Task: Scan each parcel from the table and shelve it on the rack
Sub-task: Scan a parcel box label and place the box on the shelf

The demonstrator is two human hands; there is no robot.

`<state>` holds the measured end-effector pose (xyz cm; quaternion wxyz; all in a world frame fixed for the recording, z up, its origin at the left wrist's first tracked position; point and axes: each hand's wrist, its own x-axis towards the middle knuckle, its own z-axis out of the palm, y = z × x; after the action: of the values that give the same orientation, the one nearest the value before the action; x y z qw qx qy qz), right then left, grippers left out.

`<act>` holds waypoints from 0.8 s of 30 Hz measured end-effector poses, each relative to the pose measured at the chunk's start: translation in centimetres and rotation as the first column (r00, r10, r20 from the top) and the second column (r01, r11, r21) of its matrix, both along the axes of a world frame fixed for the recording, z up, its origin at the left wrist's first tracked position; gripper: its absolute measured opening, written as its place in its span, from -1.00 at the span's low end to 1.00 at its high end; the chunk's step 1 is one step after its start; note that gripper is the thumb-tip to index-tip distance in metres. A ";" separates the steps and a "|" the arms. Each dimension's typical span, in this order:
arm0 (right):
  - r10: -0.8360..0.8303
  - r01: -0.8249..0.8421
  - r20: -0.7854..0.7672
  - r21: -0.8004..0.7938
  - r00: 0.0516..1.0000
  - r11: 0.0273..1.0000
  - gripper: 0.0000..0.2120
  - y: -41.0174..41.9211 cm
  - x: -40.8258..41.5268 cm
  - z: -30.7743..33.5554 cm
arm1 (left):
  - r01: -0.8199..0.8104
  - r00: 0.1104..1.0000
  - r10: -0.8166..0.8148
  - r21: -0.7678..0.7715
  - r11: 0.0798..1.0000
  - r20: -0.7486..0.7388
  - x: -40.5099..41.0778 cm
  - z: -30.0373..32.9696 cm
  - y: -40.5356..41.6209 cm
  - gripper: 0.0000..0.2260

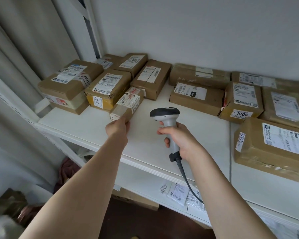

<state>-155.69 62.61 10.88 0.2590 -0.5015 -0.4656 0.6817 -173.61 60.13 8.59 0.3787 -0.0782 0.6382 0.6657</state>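
A small brown cardboard parcel (127, 104) with white labels lies on the white rack shelf (188, 135), beside a yellow-taped box marked 3003 (109, 89). My left hand (117, 129) grips its near end. To the right, my right hand (181, 141) holds a grey barcode scanner (166, 116) upright by its handle, its dark head just above the shelf. The scanner's cable (188, 183) hangs down past the shelf's front edge.
Several brown labelled parcels line the back of the shelf, among them one marked 1006 (242, 102) and a large one (273, 147) at the right. Lower shelves hold white mailer bags (178, 194) and a box. The rack's white post (47, 100) and grey curtains (24, 49) stand at the left.
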 end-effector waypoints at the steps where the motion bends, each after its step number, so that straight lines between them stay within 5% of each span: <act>1: 0.003 -0.003 -0.003 -0.003 1.000 1.000 -0.74 0.0 0.1 0.0 | -0.019 1.000 0.019 -0.006 1.000 0.001 0.0 0.2 0.1 -0.88; 11: -0.003 0.003 -0.042 -0.001 0.999 1.000 -0.77 0.1 2.4 0.5 | -0.053 0.999 0.053 -0.055 0.997 -0.010 1.7 1.1 0.0 -0.79; 14: -0.010 0.010 -0.049 0.003 0.999 1.000 -0.77 -0.1 3.6 0.8 | -0.056 0.998 0.056 0.001 0.998 0.011 3.0 1.5 -0.1 -0.92; 17: -0.025 0.026 -0.046 0.011 0.999 1.000 -0.74 -0.5 5.3 0.9 | -0.008 1.000 0.007 0.029 1.000 0.011 4.8 1.4 0.1 -0.76; 20: -0.061 0.062 -0.045 0.017 0.997 0.998 -0.72 -1.0 7.2 1.1 | 0.009 0.950 -0.063 -0.174 0.985 -0.305 6.5 1.5 0.5 -0.77; 22: -0.092 0.094 -0.047 0.024 0.995 0.995 -0.72 -1.4 8.3 1.3 | -0.065 0.782 -0.196 -0.391 0.918 -0.591 6.4 1.5 0.4 -0.58; 24: -0.120 0.122 -0.049 0.036 0.992 0.992 -0.72 -1.9 9.1 1.5 | -0.117 0.694 -0.263 -0.464 0.878 -0.671 6.0 1.8 0.4 -0.41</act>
<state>-146.64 60.71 12.34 0.3203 -0.5077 -0.4412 0.6671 -167.65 60.50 10.37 0.0959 0.1237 0.8791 0.4501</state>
